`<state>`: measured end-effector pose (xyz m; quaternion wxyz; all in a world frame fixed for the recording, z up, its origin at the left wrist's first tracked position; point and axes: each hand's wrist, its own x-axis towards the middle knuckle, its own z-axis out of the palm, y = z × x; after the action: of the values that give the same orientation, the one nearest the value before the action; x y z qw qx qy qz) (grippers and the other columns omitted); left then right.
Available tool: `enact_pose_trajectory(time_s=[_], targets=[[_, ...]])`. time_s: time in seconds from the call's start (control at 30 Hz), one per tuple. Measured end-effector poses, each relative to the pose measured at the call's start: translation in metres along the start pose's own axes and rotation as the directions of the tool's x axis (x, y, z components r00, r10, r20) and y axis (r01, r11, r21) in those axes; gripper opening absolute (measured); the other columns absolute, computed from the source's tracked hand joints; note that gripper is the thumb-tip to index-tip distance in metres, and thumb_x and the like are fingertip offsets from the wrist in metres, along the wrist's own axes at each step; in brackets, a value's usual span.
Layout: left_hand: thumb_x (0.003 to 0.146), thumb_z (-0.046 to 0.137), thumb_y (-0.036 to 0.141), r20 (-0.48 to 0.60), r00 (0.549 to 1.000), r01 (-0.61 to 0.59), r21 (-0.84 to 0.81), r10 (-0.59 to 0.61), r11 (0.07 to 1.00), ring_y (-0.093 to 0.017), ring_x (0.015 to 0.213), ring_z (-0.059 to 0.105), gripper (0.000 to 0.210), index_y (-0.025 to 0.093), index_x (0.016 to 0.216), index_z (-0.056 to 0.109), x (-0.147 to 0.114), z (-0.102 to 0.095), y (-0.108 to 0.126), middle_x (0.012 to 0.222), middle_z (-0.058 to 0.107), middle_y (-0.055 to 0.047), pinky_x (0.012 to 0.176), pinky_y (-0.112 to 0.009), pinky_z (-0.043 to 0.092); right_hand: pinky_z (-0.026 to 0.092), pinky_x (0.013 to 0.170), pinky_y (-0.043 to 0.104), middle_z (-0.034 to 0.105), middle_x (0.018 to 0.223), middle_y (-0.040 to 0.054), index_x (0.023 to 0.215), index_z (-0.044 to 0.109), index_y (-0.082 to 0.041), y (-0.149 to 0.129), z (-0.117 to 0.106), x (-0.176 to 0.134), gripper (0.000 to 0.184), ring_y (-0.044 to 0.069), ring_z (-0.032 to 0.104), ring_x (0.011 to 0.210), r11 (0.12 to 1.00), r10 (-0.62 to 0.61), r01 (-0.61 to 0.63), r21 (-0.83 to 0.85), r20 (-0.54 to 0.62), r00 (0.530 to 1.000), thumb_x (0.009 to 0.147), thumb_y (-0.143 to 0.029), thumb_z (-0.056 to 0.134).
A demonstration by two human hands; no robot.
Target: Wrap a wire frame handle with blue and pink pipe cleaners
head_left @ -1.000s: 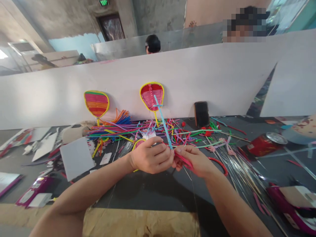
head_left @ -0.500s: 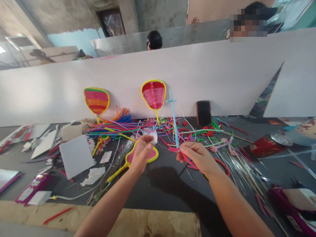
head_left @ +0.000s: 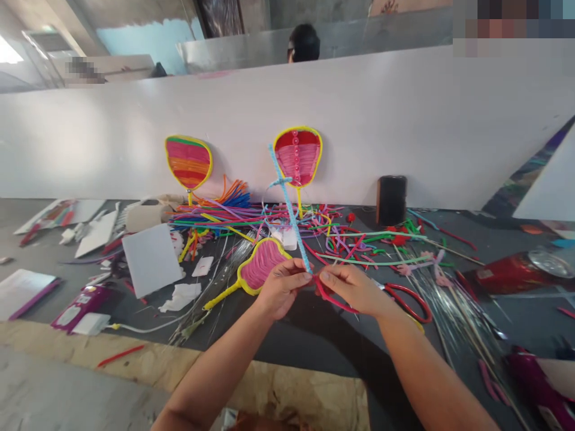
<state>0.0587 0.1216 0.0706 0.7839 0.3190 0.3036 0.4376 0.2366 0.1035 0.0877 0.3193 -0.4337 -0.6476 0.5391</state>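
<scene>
My left hand [head_left: 284, 291] is closed, its thumb and fingers pinching the lower end of a light-blue pipe-cleaner stem [head_left: 290, 211]. The stem leans up and left, with a short crosspiece wound near its top. Just beside it, my right hand [head_left: 353, 288] pinches a bright pink pipe cleaner [head_left: 338, 304] where it meets the stem's base; its loose length bends below the fingers. The exact join is partly hidden by fingertips. Left of my hands lies a pink fan [head_left: 265, 263] with a yellow rim. Red-handled scissors [head_left: 411, 299] lie near my right wrist.
Two yellow-rimmed fans, one striped [head_left: 188, 163] and one beaded [head_left: 297, 157], stand against a white partition [head_left: 242, 102]. Loose pipe cleaners [head_left: 220, 215] heap along the back. A phone [head_left: 391, 200], a red can [head_left: 516, 272], a white card [head_left: 153, 260] and thin wires [head_left: 462, 317] surround the workspace.
My left hand has come right and taken hold of the stem's lower end. The blue stem now tilts further left. My right hand keeps its pinch. The view has shifted slightly.
</scene>
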Motion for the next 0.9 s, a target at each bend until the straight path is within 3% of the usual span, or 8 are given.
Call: enact_pose_trajectory(time_s=[0.17, 0.27, 0.63, 0.8, 0.9], targets=[[0.060, 0.077, 0.016, -0.102, 0.994, 0.027, -0.016, -0.028, 1.000, -0.009, 0.057, 0.061, 0.022, 0.014, 0.077, 0.063, -0.001, -0.008, 0.008, 0.070, 0.065, 0.001, 0.059, -0.021, 0.052, 0.046, 0.066, 0.026, 0.067, 0.081, 0.0027, 0.094, 0.066, -0.019, 0.010, -0.015, -0.004, 0.030, 0.016, 0.060, 0.074, 0.996, 0.080, -0.079, -0.031, 0.017, 0.997, 0.087, -0.044, 0.051], [0.060, 0.077, 0.016, -0.114, 0.992, 0.052, -0.024, -0.054, 0.998, -0.009, 0.055, 0.060, 0.022, 0.014, 0.077, 0.062, -0.003, -0.006, 0.011, 0.066, 0.064, 0.001, 0.058, -0.021, 0.052, 0.047, 0.067, 0.028, 0.068, 0.082, 0.0031, 0.096, 0.066, -0.021, 0.015, -0.021, -0.005, 0.028, 0.017, 0.061, 0.075, 0.990, 0.098, -0.103, -0.098, -0.057, 0.994, 0.083, -0.043, 0.056], [0.058, 0.078, 0.016, -0.096, 0.984, 0.147, -0.066, -0.153, 0.987, -0.009, 0.053, 0.059, 0.024, 0.014, 0.076, 0.063, -0.008, 0.005, 0.006, 0.058, 0.061, 0.001, 0.058, -0.023, 0.053, 0.046, 0.061, 0.026, 0.066, 0.077, 0.0017, 0.083, 0.068, -0.020, 0.011, 0.007, 0.004, 0.021, 0.014, 0.058, 0.065, 0.995, 0.006, 0.006, 0.096, -0.126, 0.992, 0.078, -0.040, 0.064], [0.057, 0.079, 0.016, -0.086, 0.986, 0.138, -0.081, -0.145, 0.987, -0.009, 0.054, 0.060, 0.023, 0.013, 0.072, 0.061, -0.007, 0.011, 0.004, 0.061, 0.063, 0.001, 0.056, -0.020, 0.052, 0.048, 0.058, 0.026, 0.062, 0.065, 0.0003, 0.074, 0.064, -0.019, 0.009, 0.009, 0.005, 0.021, 0.013, 0.056, 0.059, 0.989, 0.005, 0.020, 0.148, -0.169, 0.986, 0.074, -0.040, 0.068], [0.058, 0.079, 0.016, -0.094, 0.989, 0.107, -0.105, -0.117, 0.989, -0.010, 0.056, 0.061, 0.023, 0.013, 0.073, 0.061, -0.006, 0.014, 0.003, 0.063, 0.064, 0.001, 0.056, -0.020, 0.051, 0.050, 0.059, 0.027, 0.062, 0.069, 0.0002, 0.077, 0.062, -0.020, 0.009, 0.013, 0.005, 0.019, 0.014, 0.058, 0.061, 0.985, -0.021, 0.058, 0.164, -0.219, 0.976, 0.076, -0.039, 0.066]])
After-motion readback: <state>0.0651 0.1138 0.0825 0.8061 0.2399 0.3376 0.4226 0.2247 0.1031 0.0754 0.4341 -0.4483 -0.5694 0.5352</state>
